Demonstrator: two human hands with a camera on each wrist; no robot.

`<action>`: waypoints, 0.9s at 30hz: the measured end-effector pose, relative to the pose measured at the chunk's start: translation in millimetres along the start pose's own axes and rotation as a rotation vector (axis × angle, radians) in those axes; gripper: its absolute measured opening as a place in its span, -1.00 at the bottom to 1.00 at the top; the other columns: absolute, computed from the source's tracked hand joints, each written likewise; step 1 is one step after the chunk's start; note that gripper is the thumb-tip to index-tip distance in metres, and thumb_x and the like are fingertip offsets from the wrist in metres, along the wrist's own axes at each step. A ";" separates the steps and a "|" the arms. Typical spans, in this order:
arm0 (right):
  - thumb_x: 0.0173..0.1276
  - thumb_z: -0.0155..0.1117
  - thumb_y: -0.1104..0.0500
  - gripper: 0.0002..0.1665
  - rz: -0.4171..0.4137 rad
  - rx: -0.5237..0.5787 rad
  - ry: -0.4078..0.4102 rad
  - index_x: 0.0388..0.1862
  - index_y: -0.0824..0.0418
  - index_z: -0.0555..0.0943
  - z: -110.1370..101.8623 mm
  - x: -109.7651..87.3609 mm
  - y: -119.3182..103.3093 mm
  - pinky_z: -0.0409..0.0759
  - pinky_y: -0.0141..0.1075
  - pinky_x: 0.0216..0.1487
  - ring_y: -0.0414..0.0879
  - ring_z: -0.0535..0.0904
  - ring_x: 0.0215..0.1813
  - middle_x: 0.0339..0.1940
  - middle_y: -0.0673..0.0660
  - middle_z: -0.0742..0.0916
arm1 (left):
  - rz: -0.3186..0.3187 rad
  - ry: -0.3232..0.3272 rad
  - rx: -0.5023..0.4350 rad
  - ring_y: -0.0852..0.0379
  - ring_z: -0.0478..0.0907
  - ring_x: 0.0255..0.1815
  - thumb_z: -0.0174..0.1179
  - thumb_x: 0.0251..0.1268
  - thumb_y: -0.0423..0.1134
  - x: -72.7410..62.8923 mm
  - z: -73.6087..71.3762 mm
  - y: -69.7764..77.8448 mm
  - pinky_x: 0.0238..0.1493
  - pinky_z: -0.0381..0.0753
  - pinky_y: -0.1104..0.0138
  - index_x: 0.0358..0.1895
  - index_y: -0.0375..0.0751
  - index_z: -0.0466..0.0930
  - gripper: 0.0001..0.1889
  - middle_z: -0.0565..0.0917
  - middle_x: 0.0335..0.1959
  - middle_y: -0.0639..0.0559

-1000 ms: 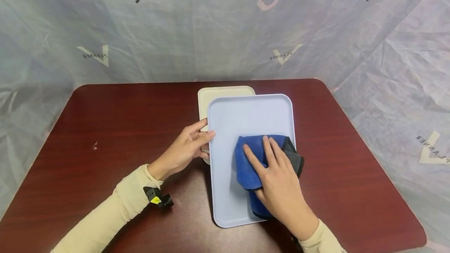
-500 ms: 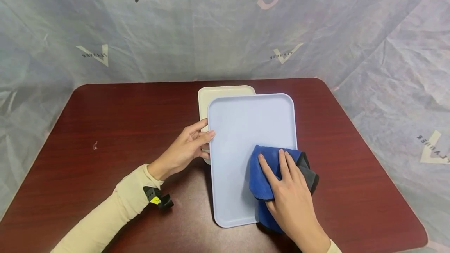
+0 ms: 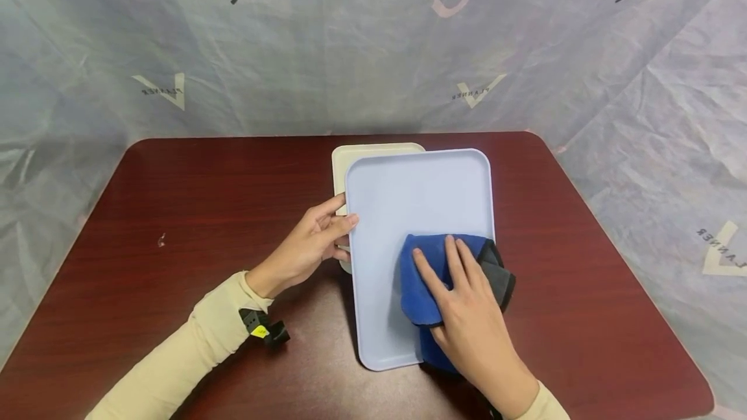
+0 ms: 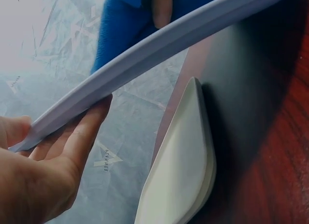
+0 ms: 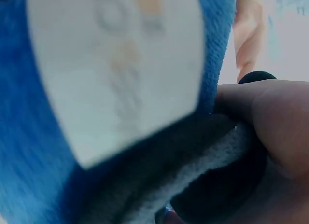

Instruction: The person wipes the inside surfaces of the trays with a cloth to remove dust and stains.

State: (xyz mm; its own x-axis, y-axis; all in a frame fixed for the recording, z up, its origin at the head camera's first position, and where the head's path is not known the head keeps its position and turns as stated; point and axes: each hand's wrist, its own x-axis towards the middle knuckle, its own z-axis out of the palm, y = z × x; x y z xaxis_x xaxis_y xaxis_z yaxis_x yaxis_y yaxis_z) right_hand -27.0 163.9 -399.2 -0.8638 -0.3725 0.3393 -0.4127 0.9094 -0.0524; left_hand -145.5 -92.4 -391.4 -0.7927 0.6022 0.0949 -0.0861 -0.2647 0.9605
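Note:
A light blue rectangular tray [image 3: 417,196] is tilted up off the table. My left hand [image 3: 306,248] holds its left edge, thumb on the rim and fingers beneath, as the left wrist view shows. My right hand [image 3: 475,316] presses a folded blue cloth [image 3: 417,290] with dark grey edging onto the tray's lower right part. Its fingers spread over the cloth, and the thumb tucks under the fold. In the right wrist view, a white label [image 5: 120,79] shows on the cloth. A cream tray [image 4: 178,166] lies on the table behind and below the blue one.
The dark red wooden table [image 3: 233,193] has rounded corners. Grey plastic sheeting [image 3: 280,50] with printed letters hangs behind it and at the sides. A black strap with a yellow tag [image 3: 260,330] sits at my left wrist.
My right hand slides the cloth right and toward me, past the tray's right edge, then back left and away. My left hand keeps its hold; the tray's far end rises slightly.

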 end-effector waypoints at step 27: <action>-0.21 0.55 0.19 0.25 -0.152 0.016 -0.030 0.57 -0.09 0.25 4.5 1.0 -19.5 0.21 0.14 0.47 0.24 0.02 0.59 0.57 0.38 0.18 | -0.019 -0.002 0.021 -0.08 0.73 -0.17 -0.03 0.59 -0.31 0.3 3.0 1.8 -0.33 0.74 0.04 0.48 -0.18 0.26 -0.54 0.72 -0.06 -0.25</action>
State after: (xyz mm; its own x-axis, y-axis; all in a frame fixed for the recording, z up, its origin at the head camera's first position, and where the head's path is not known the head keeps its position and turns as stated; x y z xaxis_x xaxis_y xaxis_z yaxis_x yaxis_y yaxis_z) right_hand -21.2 145.0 -402.0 -0.7995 -0.5110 0.3159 -0.5435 0.8392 -0.0182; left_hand -144.1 -90.4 -388.9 -0.7899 0.6084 0.0769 -0.0885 -0.2371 0.9674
